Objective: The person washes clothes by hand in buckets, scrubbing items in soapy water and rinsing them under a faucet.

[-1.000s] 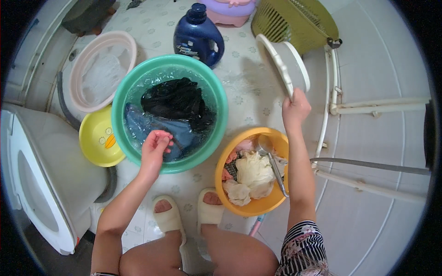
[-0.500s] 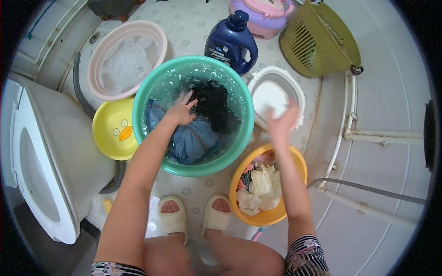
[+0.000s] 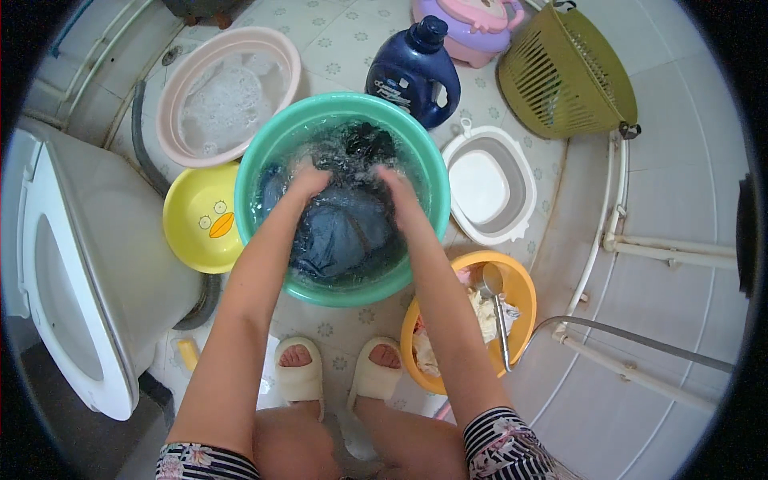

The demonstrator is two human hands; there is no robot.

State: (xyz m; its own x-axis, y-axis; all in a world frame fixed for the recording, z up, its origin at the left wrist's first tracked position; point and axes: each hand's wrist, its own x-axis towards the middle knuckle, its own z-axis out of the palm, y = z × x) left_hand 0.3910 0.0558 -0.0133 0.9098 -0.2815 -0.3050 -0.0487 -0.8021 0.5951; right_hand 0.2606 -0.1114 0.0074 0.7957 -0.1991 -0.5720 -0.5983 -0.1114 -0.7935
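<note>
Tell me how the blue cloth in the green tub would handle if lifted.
The blue cloth would probably sag, since it lies rumpled. Sitting in water, it is likely heavy for its size and would drip. Its wet surface may feel slippery.

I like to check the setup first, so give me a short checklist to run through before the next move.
1. Both hands inside the green tub: ok; left hand and right hand are at the water, apart.
2. Firm grip on the black garment or blue garment: cannot tell; water and splashing hide the fingertips.
3. White-and-grey basin set down, hands off: ok, on the floor right of the tub.
4. Blue bottle closed: ok, cap on.
5. Ladle out of the tub: ok, in the orange basin.
</note>
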